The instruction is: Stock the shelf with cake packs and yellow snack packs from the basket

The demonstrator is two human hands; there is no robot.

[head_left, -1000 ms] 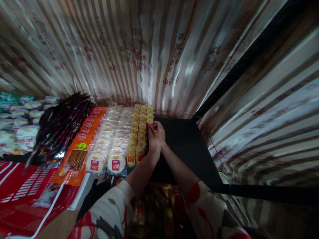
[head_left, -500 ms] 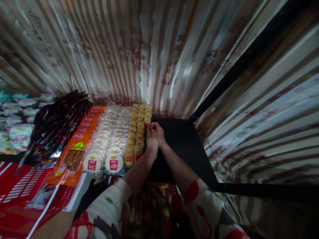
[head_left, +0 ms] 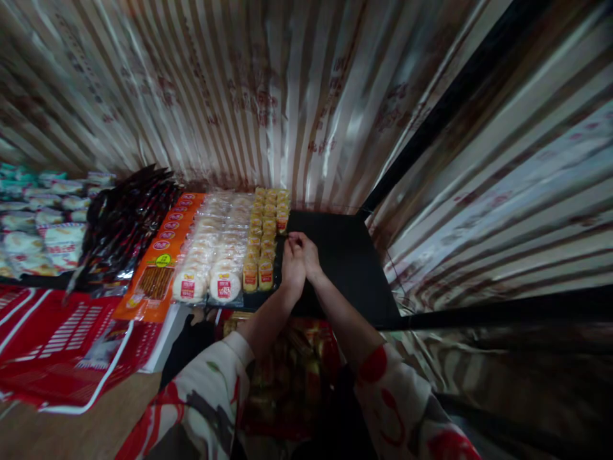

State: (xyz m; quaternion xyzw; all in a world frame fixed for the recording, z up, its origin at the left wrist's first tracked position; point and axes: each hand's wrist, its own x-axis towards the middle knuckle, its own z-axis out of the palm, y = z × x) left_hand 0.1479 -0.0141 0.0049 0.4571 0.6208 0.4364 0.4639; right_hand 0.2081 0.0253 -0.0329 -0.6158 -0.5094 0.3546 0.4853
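Observation:
My left hand point(head_left: 293, 267) and my right hand point(head_left: 309, 257) are together over the black shelf board point(head_left: 345, 268), fingertips meeting. Both have their fingers closed; whatever is between them, if anything, is hidden. Just beyond the fingertips and to the left stand rows of small yellow snack packets point(head_left: 265, 246), two long rows and a shorter third one at the right. The front end of that short row lies slightly past my fingers. Left of them are two rows of round white crackers point(head_left: 225, 284) in clear wrappers.
Further left lie orange snack bags point(head_left: 156, 278), dark glossy packets point(head_left: 127, 223) and white-and-teal bags point(head_left: 60, 236). Red shopping baskets point(head_left: 62, 345) stand at the lower left. Below the board is a red container point(head_left: 330, 345) of wrapped goods. Striped sheeting point(head_left: 297, 96) hangs behind; a black post point(head_left: 431, 121) rises right.
The view has tipped down, so the shelf sits higher in the picture. Relative to the short yellow row, my joined hands have come back slightly toward me.

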